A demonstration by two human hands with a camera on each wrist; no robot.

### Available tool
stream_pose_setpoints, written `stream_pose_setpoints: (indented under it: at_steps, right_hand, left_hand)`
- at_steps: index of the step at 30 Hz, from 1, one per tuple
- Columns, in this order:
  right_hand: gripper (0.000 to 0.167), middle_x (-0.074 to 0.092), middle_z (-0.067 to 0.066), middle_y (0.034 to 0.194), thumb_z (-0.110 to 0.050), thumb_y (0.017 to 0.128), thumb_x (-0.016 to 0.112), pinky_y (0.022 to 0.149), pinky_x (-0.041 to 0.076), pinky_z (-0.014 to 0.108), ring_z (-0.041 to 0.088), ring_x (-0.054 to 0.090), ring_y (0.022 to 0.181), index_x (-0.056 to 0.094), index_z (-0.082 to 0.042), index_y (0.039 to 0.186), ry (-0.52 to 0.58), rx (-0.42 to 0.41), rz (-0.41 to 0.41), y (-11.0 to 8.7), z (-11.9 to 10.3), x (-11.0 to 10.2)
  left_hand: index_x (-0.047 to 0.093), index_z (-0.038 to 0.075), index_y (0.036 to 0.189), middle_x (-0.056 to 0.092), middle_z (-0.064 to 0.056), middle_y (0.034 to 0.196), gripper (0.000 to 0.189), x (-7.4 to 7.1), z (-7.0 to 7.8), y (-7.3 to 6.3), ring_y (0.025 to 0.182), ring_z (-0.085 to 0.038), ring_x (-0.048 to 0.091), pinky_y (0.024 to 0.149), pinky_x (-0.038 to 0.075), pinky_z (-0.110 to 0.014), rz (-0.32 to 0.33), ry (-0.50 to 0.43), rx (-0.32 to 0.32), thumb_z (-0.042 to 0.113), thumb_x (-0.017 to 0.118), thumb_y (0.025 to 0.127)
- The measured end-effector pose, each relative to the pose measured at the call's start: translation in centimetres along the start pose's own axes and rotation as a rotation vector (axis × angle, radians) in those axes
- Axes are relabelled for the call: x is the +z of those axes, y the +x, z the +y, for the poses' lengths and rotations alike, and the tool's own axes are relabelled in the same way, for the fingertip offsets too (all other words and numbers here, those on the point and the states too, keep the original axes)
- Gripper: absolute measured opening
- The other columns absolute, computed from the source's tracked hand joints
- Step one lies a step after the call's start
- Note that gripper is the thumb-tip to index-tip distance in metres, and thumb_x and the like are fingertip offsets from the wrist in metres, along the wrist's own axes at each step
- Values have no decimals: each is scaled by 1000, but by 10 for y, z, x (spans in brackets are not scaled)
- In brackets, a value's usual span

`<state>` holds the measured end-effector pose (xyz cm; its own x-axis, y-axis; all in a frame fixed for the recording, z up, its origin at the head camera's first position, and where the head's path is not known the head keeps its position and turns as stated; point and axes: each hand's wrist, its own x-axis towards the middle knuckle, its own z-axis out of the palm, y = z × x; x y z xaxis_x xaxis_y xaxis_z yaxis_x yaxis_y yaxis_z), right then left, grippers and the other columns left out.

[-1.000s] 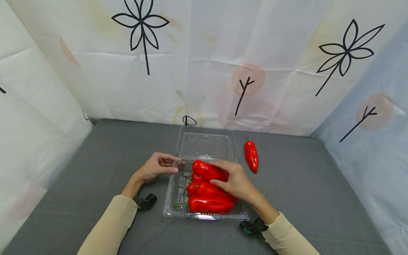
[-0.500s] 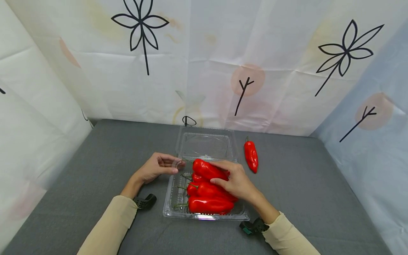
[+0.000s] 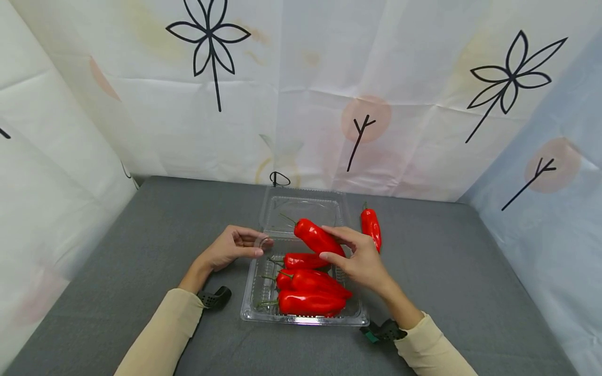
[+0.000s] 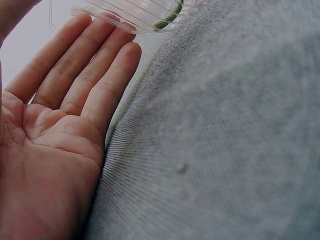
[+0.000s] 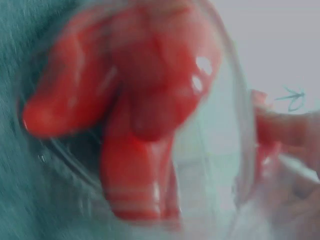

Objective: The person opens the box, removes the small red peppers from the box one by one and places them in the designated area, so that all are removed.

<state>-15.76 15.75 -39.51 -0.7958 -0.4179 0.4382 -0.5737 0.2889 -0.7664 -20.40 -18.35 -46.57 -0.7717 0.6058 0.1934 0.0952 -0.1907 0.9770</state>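
My right hand [image 3: 359, 256] grips a long red pepper [image 3: 316, 237] between thumb and fingers, raised at a tilt above the back of a clear plastic container [image 3: 254, 292]. Its green stem points up and left. Below, several red peppers [image 3: 312, 303] lie side by side in the container's base, stems to the left. In the right wrist view the peppers [image 5: 135, 190] are blurred behind the clear plastic wall. At the container's left rim is my left hand [image 3: 235, 244]; in the left wrist view its fingers [image 4: 95, 65] are nearly straight, their tips at the container's edge [image 4: 150, 20].
Behind the base the clear lid [image 3: 305, 209] lies folded back, flat toward the wall. One more red pepper [image 3: 371, 224] rests on the grey tabletop [image 3: 432, 261] to the right of the lid, partly behind my right hand. Printed cloth [image 3: 301, 104] hangs around the table.
My right hand has lifted the back red pepper off the others, up and slightly right, uncovering the pepper beneath. My left hand stays where it was.
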Motion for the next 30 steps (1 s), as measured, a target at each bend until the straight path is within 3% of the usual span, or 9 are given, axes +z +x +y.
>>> stream_pose_setpoints:
  at_steps: [6,11,21,30]
  right_hand:
    - [56,70,14,121,3,80,84,92,57,31,27,68,104,65,1,132,4,-8,41,1,3,-10]
    - [56,70,13,121,2,80,84,90,55,24,27,67,105,65,1,133,3,37,51,1,6,-14]
    - [54,69,19,118,6,81,82,88,57,27,30,67,104,64,4,132,83,100,89,1,20,-28]
    - [53,67,23,122,7,83,80,82,58,23,14,69,99,63,5,133,61,147,170,1,28,-50]
  left_hand:
    - [57,-21,126,67,-27,122,48,0,-1,-1,115,-28,68,93,56,-35,-1,-7,2,1,77,88]
    - [57,-21,126,67,-27,122,48,1,-1,0,115,-29,68,93,56,-35,6,-12,-2,0,77,88]
    - [57,-21,126,69,-25,122,46,0,-1,0,114,-26,69,93,55,-34,15,-9,-7,-2,76,89]
    - [57,-21,126,67,-27,122,46,0,0,0,115,-29,68,94,55,-34,15,-12,-10,-2,76,88]
